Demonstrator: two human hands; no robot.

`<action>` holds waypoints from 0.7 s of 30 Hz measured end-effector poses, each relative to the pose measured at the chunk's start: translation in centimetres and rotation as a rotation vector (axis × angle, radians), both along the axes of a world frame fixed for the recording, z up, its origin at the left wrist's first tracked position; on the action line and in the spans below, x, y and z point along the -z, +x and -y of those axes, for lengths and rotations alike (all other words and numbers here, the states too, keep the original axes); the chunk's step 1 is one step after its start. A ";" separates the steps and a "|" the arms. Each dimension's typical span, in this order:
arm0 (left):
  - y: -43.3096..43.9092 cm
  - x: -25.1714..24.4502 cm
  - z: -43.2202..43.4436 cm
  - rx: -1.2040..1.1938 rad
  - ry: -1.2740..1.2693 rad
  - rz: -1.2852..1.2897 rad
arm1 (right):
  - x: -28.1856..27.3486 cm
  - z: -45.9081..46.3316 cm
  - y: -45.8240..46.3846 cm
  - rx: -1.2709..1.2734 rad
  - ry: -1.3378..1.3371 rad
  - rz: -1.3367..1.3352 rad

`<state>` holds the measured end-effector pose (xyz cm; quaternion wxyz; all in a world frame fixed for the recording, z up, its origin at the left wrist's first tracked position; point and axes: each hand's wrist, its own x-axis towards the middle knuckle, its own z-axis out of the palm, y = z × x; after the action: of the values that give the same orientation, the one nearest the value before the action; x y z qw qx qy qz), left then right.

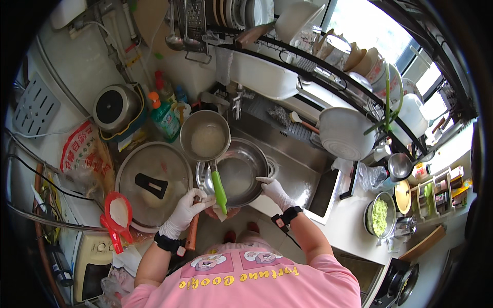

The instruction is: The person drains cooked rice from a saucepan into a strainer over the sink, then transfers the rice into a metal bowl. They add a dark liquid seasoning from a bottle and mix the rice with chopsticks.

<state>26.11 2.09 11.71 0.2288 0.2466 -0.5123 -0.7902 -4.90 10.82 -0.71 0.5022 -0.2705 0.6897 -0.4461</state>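
My left hand, in a white glove, grips a tool by its wooden handle. The tool's thin metal end reaches up to the left rim of a steel bowl. My fingertips lie close to the green handle of a small saucepan, which has pale contents and stands beyond the bowl, overlapping its rim. Some pale liquid appears in the bowl's bottom. Also gloved, my right hand holds the bowl's right rim, index finger over the edge. A pinkish shape below the bowl is unclear.
Left of the bowl is a large pan under a lid. A red scoop of white powder stands near it. The steel sink lies right. A bowl of chopped greens sits on the right counter; a dish rack hangs above.
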 end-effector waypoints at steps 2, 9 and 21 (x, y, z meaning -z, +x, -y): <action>-0.4 -0.4 0.5 0.007 0.032 -0.007 | -1.1 0.5 -1.6 -0.169 0.095 -0.042; -2.2 -1.4 1.3 -0.030 -0.004 0.140 | -6.2 9.8 -9.5 -0.250 -0.294 -0.768; -3.0 -0.6 1.7 -0.176 -0.142 0.264 | -9.1 26.0 -9.6 -0.364 -0.321 -0.704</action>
<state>23.07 0.43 12.35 0.2446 0.3755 -0.5688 -0.6897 -14.51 -15.15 8.36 0.2584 -0.5983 0.6819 -0.3322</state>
